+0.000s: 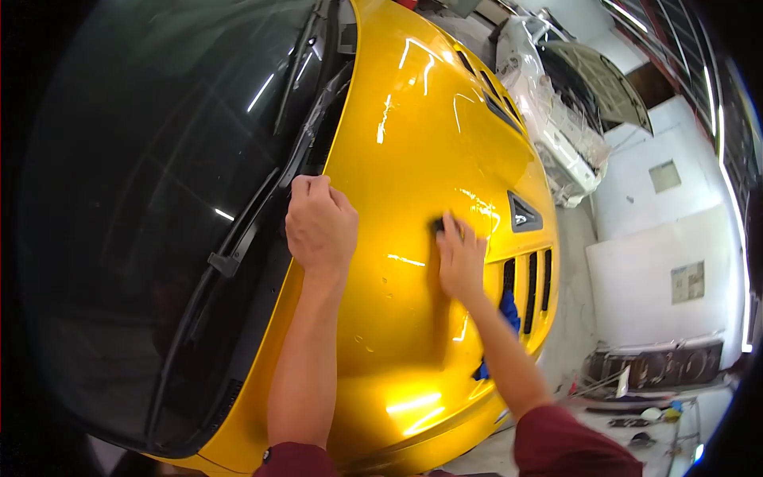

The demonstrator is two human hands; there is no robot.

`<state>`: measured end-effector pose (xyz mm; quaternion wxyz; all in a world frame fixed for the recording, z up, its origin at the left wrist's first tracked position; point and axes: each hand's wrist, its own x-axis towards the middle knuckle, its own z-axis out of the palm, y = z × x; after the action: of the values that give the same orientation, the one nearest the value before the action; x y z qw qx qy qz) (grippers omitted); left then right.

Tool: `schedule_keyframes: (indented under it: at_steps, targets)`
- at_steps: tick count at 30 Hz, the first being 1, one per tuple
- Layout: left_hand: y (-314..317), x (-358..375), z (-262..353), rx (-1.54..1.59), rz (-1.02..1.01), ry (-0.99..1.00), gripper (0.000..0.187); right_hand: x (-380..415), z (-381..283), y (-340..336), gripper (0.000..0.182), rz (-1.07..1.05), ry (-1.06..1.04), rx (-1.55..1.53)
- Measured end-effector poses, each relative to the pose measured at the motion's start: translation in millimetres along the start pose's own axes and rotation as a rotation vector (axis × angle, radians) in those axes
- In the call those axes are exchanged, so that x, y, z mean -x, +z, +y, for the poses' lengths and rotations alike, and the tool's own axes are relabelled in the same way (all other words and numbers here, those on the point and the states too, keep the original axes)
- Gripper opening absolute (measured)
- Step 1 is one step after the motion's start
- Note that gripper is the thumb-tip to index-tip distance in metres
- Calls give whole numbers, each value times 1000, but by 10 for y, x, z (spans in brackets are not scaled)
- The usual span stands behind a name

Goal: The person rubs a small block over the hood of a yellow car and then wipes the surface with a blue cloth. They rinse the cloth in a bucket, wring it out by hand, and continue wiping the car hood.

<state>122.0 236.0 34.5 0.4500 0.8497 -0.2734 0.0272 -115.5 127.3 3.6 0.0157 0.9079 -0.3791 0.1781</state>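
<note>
A glossy yellow car hood [381, 302] fills the middle of the view. My left hand [322, 222] is closed at the hood's rear edge, beside the windshield base; whether anything is inside its fingers is hidden. My right hand [463, 258] is closed around a small black pad [436, 226] at the hood's surface, slightly blurred. Several small clear droplets or smears [362, 343] show on the paint between my forearms. A blue cloth [509, 308] lies by the front vents, partly behind my right forearm.
Along the dark windshield [143, 199] runs a black wiper arm [230, 258]. Black vent slots [531, 290] and a triangular black-framed opening [524, 213] break the hood's front. Beyond stands a white car [548, 119] with its hood raised. Assorted parts [652, 413] lie near the wall.
</note>
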Motion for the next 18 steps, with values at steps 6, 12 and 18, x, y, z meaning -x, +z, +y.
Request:
schedule_keyframes:
  at_steps: [6, 12, 18]
  targets:
    - [-9, 26, -1, -24, -6, 2, 16, -636, 677, 390, 42, 124, -96, 76]
    - [-10, 7, 9, -51, -33, -17, 19, -997, 557, 422, 41, 53, 49, -34]
    - [8, 1, 2, -42, -33, -12, 19, -100, 211, 37, 45, -38, -224, -95]
